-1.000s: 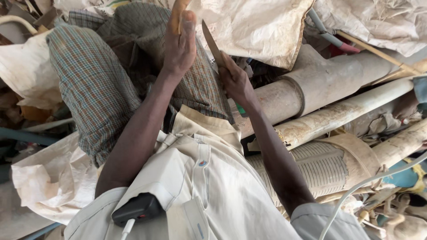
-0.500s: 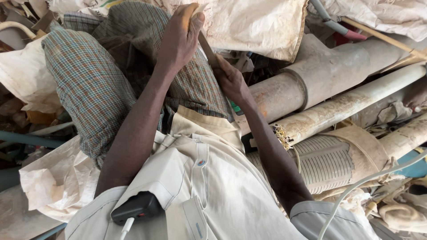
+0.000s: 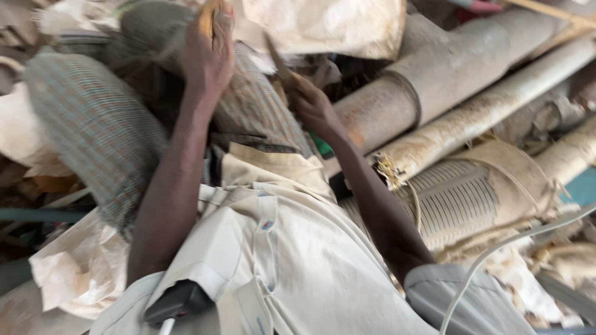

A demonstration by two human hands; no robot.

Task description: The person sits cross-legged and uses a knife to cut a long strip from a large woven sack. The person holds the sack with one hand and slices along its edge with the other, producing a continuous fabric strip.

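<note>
My left hand [image 3: 208, 53] up top, left of my right hand [image 3: 313, 105], stick [image 3: 207, 15] in it. Blade [image 3: 279, 62] rises from right hand, between both hands. Knee [image 3: 93, 124] far left, under left arm. Pipes [image 3: 434, 87] right of right hand, slotted pipe [image 3: 456, 201] nearer me. Sack [image 3: 329, 25] behind hands. Device [image 3: 180, 301] on shirt [image 3: 292, 260], bottom.

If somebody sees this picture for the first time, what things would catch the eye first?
Two bare arms reach up the middle: the left hand grips a tan piece of wood, the right hand a knife. To the right lie big dusty pipes; checked cloth covers the knees at left.
</note>
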